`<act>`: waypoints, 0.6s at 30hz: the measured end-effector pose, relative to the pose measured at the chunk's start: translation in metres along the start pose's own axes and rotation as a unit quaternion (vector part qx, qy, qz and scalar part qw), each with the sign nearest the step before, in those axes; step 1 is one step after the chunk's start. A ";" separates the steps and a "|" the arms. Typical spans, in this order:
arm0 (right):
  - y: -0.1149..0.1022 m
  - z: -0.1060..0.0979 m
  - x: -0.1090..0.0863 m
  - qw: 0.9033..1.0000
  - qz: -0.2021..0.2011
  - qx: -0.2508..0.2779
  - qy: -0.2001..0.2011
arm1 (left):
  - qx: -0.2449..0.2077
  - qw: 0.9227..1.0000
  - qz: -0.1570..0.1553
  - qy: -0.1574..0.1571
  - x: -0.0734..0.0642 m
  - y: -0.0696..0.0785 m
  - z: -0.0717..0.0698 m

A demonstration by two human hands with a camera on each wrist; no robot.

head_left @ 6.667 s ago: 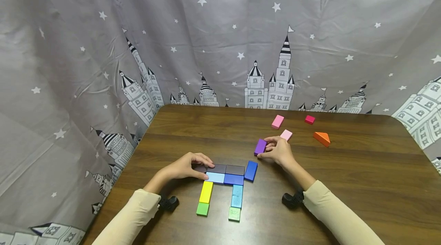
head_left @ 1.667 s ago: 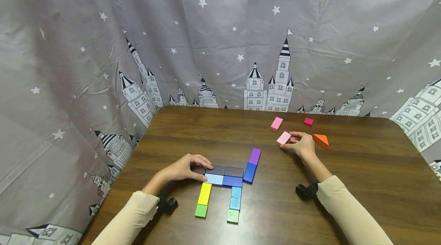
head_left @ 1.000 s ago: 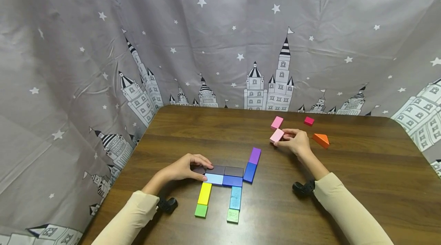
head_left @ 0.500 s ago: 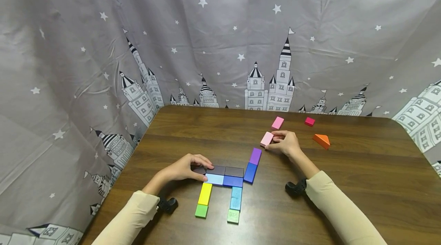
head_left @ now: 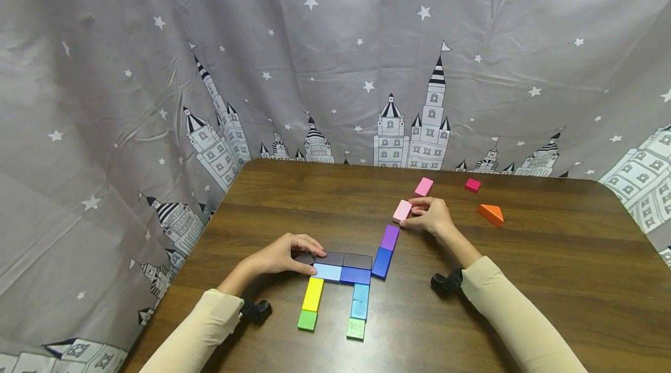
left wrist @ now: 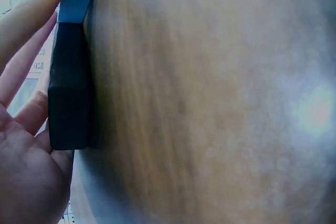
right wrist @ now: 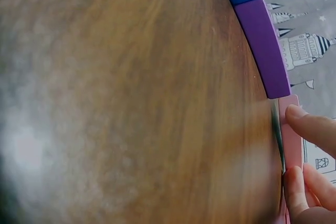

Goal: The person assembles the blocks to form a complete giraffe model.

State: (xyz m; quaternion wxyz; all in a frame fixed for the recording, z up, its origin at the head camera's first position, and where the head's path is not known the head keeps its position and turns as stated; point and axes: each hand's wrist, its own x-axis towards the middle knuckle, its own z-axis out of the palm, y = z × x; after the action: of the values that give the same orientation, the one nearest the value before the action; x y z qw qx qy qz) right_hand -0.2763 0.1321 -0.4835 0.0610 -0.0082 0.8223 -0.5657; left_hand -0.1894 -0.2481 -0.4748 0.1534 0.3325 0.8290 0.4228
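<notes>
My right hand (head_left: 431,217) pinches a light pink block (head_left: 402,211) between thumb and fingers, just beyond the far end of a purple block (head_left: 389,238). In the right wrist view the pink block (right wrist: 291,135) sits close to the end of the purple block (right wrist: 264,48). A blue block (head_left: 381,263) adjoins the purple one. My left hand (head_left: 280,254) rests at the left end of a dark block row (head_left: 330,259), its thumb touching a light blue block (head_left: 327,271). In the left wrist view its fingers lie fairly straight beside a dark block (left wrist: 71,93).
Another blue block (head_left: 355,275), a yellow block (head_left: 313,294), a teal block (head_left: 360,301) and green blocks (head_left: 307,320) lie joined in front. A pink block (head_left: 424,186), a red block (head_left: 473,185) and an orange triangle (head_left: 491,214) lie farther back on the wooden table (head_left: 566,256).
The purple block went from my right hand to the blue block's far end. My right hand then took the light pink block and brought it leftward near the purple one. My left hand has stayed put.
</notes>
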 end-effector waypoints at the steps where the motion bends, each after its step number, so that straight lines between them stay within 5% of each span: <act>1: 0.000 0.000 0.000 1.000 -0.001 -0.004 -0.001 | 0.001 1.000 0.001 0.001 0.000 0.000 0.000; 18: -0.002 0.001 0.000 0.999 -0.028 -0.001 -0.018 | -0.015 1.000 -0.008 0.009 0.000 0.003 0.002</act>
State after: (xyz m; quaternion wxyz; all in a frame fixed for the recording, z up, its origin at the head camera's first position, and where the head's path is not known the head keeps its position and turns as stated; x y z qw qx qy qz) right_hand -0.2759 0.1302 -0.4821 0.0598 -0.0413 0.8209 -0.5664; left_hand -0.1872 -0.2463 -0.4738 0.1542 0.3201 0.8266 0.4364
